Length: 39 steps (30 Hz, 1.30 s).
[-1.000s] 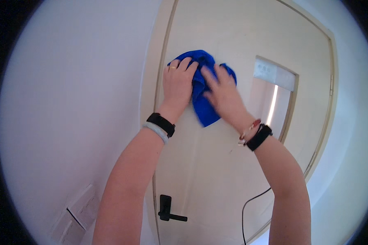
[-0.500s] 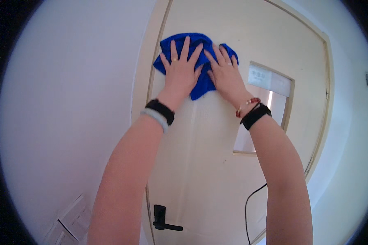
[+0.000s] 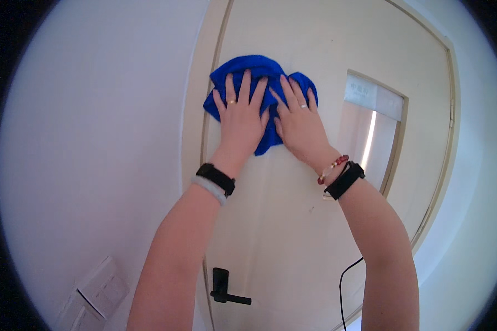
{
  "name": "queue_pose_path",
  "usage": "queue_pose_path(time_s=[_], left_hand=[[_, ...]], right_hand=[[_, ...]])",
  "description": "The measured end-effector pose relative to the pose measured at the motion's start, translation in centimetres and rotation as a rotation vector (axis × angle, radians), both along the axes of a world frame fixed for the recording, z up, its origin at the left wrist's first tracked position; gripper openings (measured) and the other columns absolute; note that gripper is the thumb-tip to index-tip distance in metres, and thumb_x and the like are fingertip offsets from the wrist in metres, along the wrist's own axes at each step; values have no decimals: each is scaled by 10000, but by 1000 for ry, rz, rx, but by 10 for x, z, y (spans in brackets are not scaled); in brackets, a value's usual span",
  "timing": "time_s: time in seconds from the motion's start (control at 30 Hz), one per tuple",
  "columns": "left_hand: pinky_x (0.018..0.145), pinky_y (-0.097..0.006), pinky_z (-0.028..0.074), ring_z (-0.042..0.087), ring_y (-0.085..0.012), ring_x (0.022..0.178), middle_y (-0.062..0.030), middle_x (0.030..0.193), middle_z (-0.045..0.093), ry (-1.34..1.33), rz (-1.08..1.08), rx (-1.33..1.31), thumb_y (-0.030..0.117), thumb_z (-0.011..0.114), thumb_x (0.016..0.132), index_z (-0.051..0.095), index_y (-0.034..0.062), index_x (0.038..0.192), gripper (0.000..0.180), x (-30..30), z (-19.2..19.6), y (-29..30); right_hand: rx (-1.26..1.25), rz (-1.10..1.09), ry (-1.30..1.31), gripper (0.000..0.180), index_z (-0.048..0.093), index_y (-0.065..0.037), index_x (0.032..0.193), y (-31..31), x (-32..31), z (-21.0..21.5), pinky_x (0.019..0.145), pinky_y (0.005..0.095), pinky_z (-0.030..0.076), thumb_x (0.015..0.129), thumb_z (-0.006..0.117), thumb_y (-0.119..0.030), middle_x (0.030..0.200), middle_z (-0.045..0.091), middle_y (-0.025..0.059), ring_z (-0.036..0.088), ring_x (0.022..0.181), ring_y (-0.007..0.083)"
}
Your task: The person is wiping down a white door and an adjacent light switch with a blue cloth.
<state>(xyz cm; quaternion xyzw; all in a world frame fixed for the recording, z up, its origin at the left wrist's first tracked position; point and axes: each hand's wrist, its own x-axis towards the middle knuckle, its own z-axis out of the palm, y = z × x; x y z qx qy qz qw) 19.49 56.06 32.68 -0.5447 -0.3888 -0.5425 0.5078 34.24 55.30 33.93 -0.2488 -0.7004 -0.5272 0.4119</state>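
Slid down a bit on the door (image 3: pixel 270 220) since half a second ago are the blue cloth (image 3: pixel 265 67), the left hand (image 3: pixel 240 124) and the right hand (image 3: pixel 302 129), and they have come a little closer to the door's left edge too. I see the cloth all crumpled, up high on the door, with folds at its top and a corner hanging down between the hands. Left of middle, the left grip is spread wide and flat on the cloth. The right grip is spread too, but less, and it pushes on the cloth's right side. Neither one pinches it.

Each hand wears a ring. On the left wrist are a black band (image 3: pixel 215 179) and a pale grey bracelet (image 3: pixel 210 189). On the right wrist are red beads (image 3: pixel 342 160) and another black band (image 3: pixel 345 181).

To the right of the cloth is a tall window (image 3: pixel 353 127) in the door, with a bright line showing in it. Well below the cloth is a black handle (image 3: pixel 221 285). A thin black cord (image 3: pixel 341 287) hangs beside the right arm. Low on the left wall (image 3: pixel 110 138) are pale plates (image 3: pixel 104 287).
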Motion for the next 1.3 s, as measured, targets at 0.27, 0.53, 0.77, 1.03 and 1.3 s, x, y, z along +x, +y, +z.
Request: queue_pose_path(time_s=[0.27, 0.53, 0.77, 1.03, 1.3], left_hand=[[1048, -594, 164, 181, -419, 1333, -170, 1439, 261, -30, -4, -200, 193, 642, 773, 395, 121, 1346, 628, -13, -40, -26], [1057, -611, 99, 111, -472, 1342, -245, 1441, 214, -79, -80, -282, 263, 583, 822, 379, 28, 1334, 599, -20, -77, -35], [1050, -592, 175, 159, -464, 1333, -224, 1460, 196, -91, -60, -132, 276, 478, 914, 323, 57, 1382, 539, -20, -23, -12], [1039, -609, 178, 255, -442, 1302, -163, 1441, 292, -110, -88, 43, 314, 465, 905, 380, 145, 1360, 493, -47, 47, 26], [1055, -552, 215, 284, -398, 1303, -150, 1454, 265, -106, -69, -19, 267, 470, 902, 340, 142, 1381, 512, -51, 26, 16]], right_hand=[[-195, 47, -67, 495, 449, -25, 1301, -21, -10, -31, 1079, 531, 189, 845, 528, -202, 1456, 248, 174, 246, 1339, 305], [-312, -14, -215, 470, 525, -15, 1215, -34, -15, -47, 1049, 591, 188, 800, 572, -230, 1474, 222, 148, 242, 1338, 315], [-114, 26, -157, 396, 569, -2, 1154, -7, -21, -3, 1049, 588, 198, 816, 556, -208, 1477, 227, 128, 233, 1351, 299], [77, -1, -25, 479, 476, -73, 1293, 25, -56, 48, 1056, 573, 197, 862, 545, -271, 1474, 238, 135, 219, 1357, 301], [55, -11, -56, 496, 498, -56, 1276, 14, -58, 31, 1074, 535, 192, 851, 559, -304, 1478, 226, 145, 228, 1353, 300]])
